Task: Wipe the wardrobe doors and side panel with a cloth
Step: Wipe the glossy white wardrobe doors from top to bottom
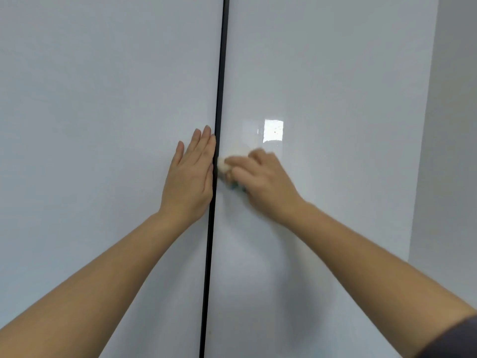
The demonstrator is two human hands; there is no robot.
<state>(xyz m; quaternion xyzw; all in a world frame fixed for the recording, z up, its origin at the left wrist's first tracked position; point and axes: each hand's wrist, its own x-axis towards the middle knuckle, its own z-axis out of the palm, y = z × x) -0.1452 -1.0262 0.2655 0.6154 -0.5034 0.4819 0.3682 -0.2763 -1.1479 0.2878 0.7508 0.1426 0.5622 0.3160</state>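
Your left hand (189, 174) presses flat, fingers straight, on the left door (103, 125) to steady it; your right hand (258, 177), blurred, seemingly grips the cloth (224, 166) against the right door (322, 86).

Plain grey wall (454, 125), well to the right of the right fingers (237, 161), softly and evenly lit. Bright square glare (273, 130), just above those fingers.

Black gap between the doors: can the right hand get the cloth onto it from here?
Probably yes. The right hand holds the cloth on the right door right beside the gap, with nothing between them. The left hand lies flat on the left door, along the gap rather than across it.
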